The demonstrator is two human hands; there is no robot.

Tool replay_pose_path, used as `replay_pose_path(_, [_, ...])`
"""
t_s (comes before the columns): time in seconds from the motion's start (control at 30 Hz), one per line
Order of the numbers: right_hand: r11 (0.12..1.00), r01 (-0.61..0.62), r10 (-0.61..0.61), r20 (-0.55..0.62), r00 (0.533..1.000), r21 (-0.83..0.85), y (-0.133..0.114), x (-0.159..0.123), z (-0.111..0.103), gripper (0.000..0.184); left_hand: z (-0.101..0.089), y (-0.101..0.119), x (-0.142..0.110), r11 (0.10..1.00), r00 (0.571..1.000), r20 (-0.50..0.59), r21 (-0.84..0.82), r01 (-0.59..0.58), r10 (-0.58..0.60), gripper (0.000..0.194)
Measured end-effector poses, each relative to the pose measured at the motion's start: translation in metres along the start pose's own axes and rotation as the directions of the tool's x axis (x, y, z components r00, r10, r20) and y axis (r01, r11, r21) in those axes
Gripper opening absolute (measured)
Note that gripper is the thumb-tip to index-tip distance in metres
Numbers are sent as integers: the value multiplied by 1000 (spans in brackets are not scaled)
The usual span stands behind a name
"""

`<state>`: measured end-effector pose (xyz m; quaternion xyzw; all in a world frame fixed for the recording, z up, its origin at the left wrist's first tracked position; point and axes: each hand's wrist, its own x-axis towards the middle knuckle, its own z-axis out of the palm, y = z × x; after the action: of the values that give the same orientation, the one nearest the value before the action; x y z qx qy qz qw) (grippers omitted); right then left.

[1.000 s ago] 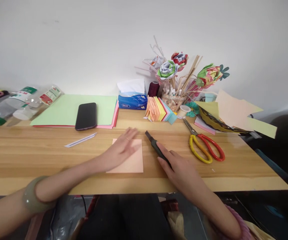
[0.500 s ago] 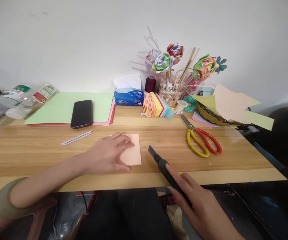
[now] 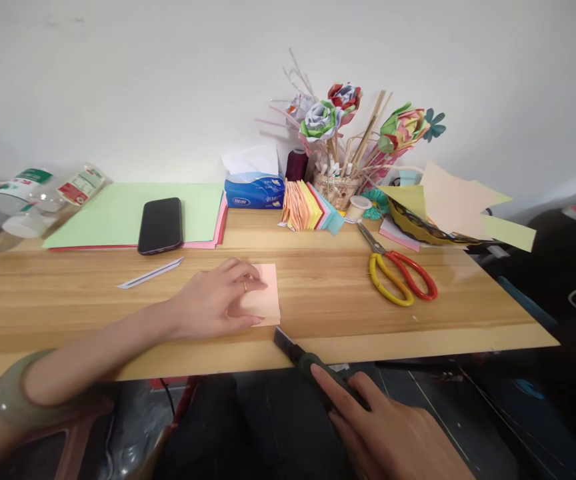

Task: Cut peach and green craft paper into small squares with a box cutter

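A square of pale peach folded paper (image 3: 269, 300) lies on the wooden table near its front edge. My left hand (image 3: 225, 300) rests on the paper's left part, pressing it down with thumb and fingers spread; the paper under it is hidden. In my right hand (image 3: 368, 413) is a utility knife (image 3: 313, 367) with a dark green handle, gripped with the index finger along its top. Its extended blade points up and left, the tip just below the paper's lower right corner. I cannot tell whether the blade touches the table.
Scissors (image 3: 402, 275) with yellow and red handles lie at right. Behind are folded paper stacks (image 3: 308, 207), a tissue pack (image 3: 255, 192) and paper flowers (image 3: 323, 120). A phone (image 3: 161, 225) sits on green sheets (image 3: 93, 223), near a thin paper strip (image 3: 151, 273). Bottles (image 3: 23, 193) lie far left.
My right hand has brought the knife left and toward me, from right of the paper to just below its lower right corner. My left hand stays on the paper. The view has shifted slightly.
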<state>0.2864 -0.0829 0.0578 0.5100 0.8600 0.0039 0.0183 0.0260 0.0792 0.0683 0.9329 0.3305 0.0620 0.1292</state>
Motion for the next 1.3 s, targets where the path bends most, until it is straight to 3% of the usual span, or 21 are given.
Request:
replay_pose_path(0.4, [997, -48, 49, 13, 999, -65, -8, 11, -10, 52, 1, -5, 0, 998, 997, -36, -6, -65, 65, 37])
replay_pose_path(0.57, [992, -71, 70, -7, 998, -103, -11, 14, -11, 54, -2, -9, -1, 990, 993, -65, 107, -87, 94, 44])
replay_pose_path(0.73, [994, -79, 79, 4, 997, -81, -11, 15, -9, 60, -13, -12, -6, 963, 982, -174, 267, -20, 68, 48])
replay_pose_path(0.93, [997, -68, 68, 9, 998, -45, -9, 18, -7, 59, -8, -14, -2, 983, 998, -60, 176, 42, -32, 49])
replay_pose_path(1.07, [998, -45, 46, 16, 999, -36, -7, 21, -9, 57, -7, -17, 1, 958, 990, -55, 251, 136, -126, 51])
replay_pose_path(1.2, [998, -47, 47, 9, 999, -47, -5, 26, -12, 54, -12, -16, 2, 946, 1000, 13, 325, 12, -17, 59])
replay_pose_path(1.3, [998, -33, 33, -12, 999, -54, -4, 30, -13, 53, -12, -18, 5, 911, 991, 107, 394, -121, 85, 51])
